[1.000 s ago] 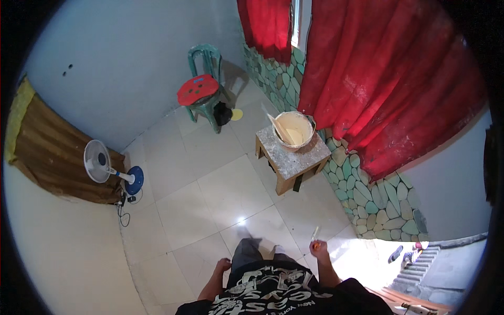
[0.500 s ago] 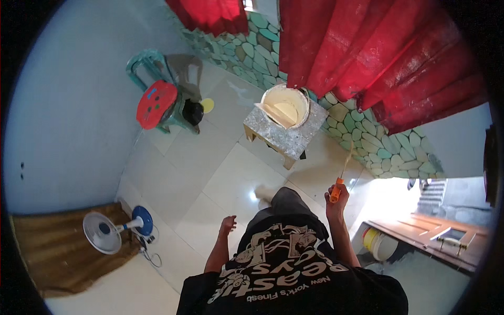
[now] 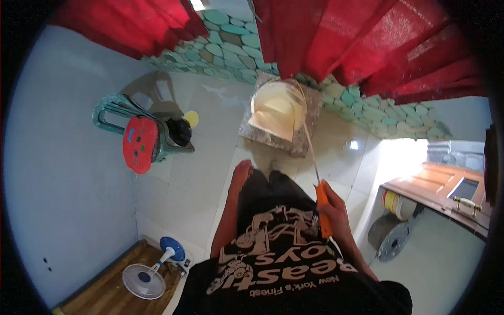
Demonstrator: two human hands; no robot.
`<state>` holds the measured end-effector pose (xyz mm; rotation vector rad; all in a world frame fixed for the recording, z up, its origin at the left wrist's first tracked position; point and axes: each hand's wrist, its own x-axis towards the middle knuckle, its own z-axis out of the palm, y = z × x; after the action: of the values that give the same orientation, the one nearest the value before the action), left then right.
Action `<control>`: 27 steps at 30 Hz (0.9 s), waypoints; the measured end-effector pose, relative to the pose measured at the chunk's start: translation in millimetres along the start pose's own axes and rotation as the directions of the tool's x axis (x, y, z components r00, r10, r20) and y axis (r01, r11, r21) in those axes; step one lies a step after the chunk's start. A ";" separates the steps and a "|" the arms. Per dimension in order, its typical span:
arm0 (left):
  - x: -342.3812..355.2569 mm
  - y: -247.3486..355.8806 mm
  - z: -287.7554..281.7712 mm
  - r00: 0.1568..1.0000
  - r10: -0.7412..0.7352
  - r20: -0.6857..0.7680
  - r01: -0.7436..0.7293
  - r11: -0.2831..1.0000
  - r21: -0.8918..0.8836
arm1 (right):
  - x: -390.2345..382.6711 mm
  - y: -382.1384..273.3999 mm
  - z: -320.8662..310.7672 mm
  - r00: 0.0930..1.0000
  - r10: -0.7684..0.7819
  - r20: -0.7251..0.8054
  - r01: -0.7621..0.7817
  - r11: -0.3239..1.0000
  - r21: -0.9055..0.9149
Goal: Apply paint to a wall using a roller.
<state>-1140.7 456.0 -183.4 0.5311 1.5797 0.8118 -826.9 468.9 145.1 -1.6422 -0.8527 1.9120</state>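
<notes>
My right hand [image 3: 336, 212] is closed round the orange handle of a paint roller [image 3: 322, 210]. Its thin metal rod reaches forward over the bucket's right side; the roller's far end is hard to make out against the paint. A white bucket [image 3: 254, 107] holds cream paint [image 3: 278, 97] with a flat tan board [image 3: 270, 125] slanting inside. Beneath it stands a low, paint-spattered stool [image 3: 312, 107]. My left hand [image 3: 242, 173] hangs in front of my body, fingers loosely bent and holding nothing, short of the stool.
Red curtains [image 3: 336, 42] hang over a green stone-patterned wall [image 3: 231, 47]. At the left are a green plastic chair [image 3: 113, 113] with a red seat piece [image 3: 140, 144] and a fan [image 3: 144, 281]. A wooden door [image 3: 438, 184], a small tub [image 3: 401, 205] and a grey spool-like object [image 3: 388, 237] are at the right.
I have come closer to the stool and bucket. My right hand has swung the roller leftward so that its rod reaches over the bucket. My left hand has moved forward.
</notes>
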 end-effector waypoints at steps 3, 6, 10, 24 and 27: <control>33.1 60.5 11.8 0.996 -0.030 0.084 0.025 0.998 0.059 | 34.2 -4.9 15.0 0.994 -0.105 -0.017 0.103 0.991 -0.087; 65.6 82.4 4.1 0.974 -0.054 0.221 0.023 0.990 0.140 | 49.1 -28.7 35.1 1.000 0.014 0.024 -0.003 0.911 -0.413; 90.3 133.0 -3.1 0.946 0.018 0.323 -0.190 0.839 0.510 | 75.6 -48.9 55.3 0.990 -0.041 0.133 0.119 0.745 -0.657; 118.0 162.7 -8.5 0.569 0.432 0.699 -0.816 0.193 0.545 | 139.2 -45.3 80.7 0.916 -0.401 0.035 0.369 0.803 -0.468; 124.2 153.1 -5.8 0.616 0.299 0.729 -0.783 0.134 0.607 | 144.0 -46.8 78.9 0.871 -0.491 0.001 0.391 0.692 -0.607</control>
<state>-1184.6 645.3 -149.7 2.1561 1.1982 0.1525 -930.6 591.2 86.5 -1.6670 -1.7280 1.2052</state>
